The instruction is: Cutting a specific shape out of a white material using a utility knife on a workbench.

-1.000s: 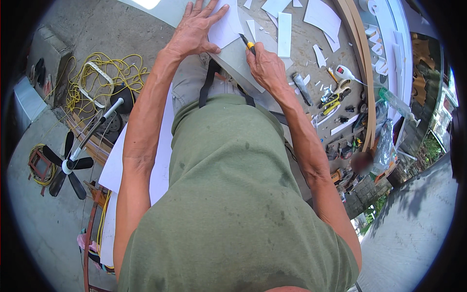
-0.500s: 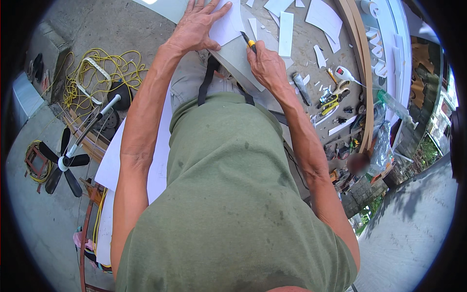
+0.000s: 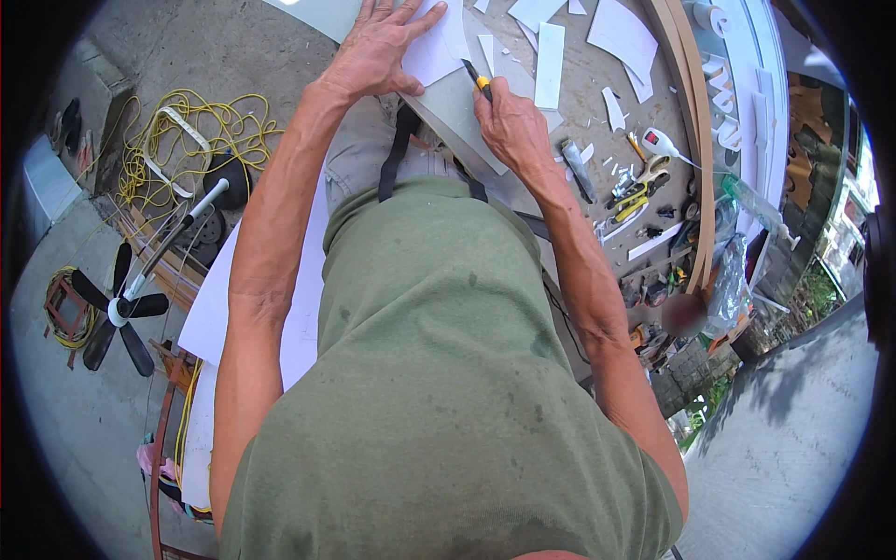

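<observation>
My left hand point(image 3: 378, 49) lies flat with spread fingers on a white sheet point(image 3: 439, 58) at the top of the view. Wrapped round a yellow and black utility knife point(image 3: 481, 84), my right hand point(image 3: 513, 121) is closed just right of that sheet. The knife's blade points up and left, its tip beside the sheet's right edge. Under both lies a grey board point(image 3: 457, 117). Narrow white offcuts point(image 3: 549, 79) lie to the right of the knife, and a larger curved white piece point(image 3: 623, 37) is farther right.
At the right sit scissors point(image 3: 653, 177), a glue bottle point(image 3: 661, 142), small scraps and a curved brown strip point(image 3: 695, 140). A green bottle point(image 3: 751, 201) stands beyond. To the left are a tangled yellow cord point(image 3: 168, 149) and a fan point(image 3: 121, 310). White sheets point(image 3: 210, 322) lie beside my left arm.
Hands, knife and sheet hold nearly the same places. The whole view has shifted very slightly.
</observation>
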`<state>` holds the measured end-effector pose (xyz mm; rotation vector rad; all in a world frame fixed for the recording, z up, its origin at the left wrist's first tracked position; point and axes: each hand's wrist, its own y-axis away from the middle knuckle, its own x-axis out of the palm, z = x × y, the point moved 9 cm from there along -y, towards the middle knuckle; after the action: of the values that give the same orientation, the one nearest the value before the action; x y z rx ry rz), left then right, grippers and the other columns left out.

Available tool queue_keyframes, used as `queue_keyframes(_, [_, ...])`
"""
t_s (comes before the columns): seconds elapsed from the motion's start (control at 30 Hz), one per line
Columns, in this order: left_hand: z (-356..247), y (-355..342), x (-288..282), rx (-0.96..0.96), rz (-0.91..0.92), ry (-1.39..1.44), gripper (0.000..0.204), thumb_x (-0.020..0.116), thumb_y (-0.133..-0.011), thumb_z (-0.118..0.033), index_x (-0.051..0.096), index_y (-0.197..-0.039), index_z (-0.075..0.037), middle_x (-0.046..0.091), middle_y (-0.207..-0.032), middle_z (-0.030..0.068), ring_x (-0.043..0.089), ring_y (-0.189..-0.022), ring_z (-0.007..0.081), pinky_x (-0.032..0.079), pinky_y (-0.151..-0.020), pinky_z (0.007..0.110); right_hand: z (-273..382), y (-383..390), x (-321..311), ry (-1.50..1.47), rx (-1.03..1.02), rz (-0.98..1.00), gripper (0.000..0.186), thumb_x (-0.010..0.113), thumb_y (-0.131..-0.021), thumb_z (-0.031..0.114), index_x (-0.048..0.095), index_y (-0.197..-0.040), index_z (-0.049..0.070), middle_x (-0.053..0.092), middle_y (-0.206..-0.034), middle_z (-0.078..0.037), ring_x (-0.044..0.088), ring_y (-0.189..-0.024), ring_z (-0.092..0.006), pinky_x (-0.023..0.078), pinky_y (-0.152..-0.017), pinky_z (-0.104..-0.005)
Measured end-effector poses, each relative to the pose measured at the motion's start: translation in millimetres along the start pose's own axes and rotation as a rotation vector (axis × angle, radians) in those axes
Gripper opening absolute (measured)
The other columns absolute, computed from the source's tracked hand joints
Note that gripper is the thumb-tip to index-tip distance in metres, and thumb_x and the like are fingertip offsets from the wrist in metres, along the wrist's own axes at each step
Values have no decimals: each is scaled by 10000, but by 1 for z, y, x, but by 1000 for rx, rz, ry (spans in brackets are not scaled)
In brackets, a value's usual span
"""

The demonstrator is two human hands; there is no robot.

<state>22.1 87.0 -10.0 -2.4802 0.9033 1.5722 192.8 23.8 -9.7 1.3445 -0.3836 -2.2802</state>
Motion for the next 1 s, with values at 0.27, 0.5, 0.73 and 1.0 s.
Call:
queue_keyframes(0.27, [3,-1,4,-16,11,6,1238,941,-498,-381,384,-1566,-96,169,-1685,216,84,-1542,497,129,-1230,641,1,0,0,5,-10,-1,304,533,-1017,302,491,-973,4,679,-789,-284,673,-747,-477,507,-677,-556])
queue_keyframes(0.5, [4,0,5,9,-23,-9,1249,939,-493,-398,380,-1568,-96,168,-1685,215,85,-1541,499,124,-1230,641,2,0,0,-6,-9,4,297,532,-1017,300,486,-971,10,679,-789,-285,671,-743,-478,505,-676,-561])
queue_keyframes(0.73, [1,2,-1,1,-65,40,1207,920,-547,-509,403,-1556,-92,206,-1672,218,111,-1536,498,134,-1225,644,2,0,2,47,-36,-47,309,513,-1042,313,471,-985,13,655,-736,-292,652,-697,-493,493,-645,-576])
queue_keyframes(1.0, [-10,1,-3,-108,-173,-15,1120,879,-614,-547,426,-1548,-126,278,-1655,186,177,-1530,474,156,-1227,630,16,-4,-4,128,35,85,278,476,-1029,252,489,-991,-23,678,-779,-318,683,-752,-504,517,-696,-589])
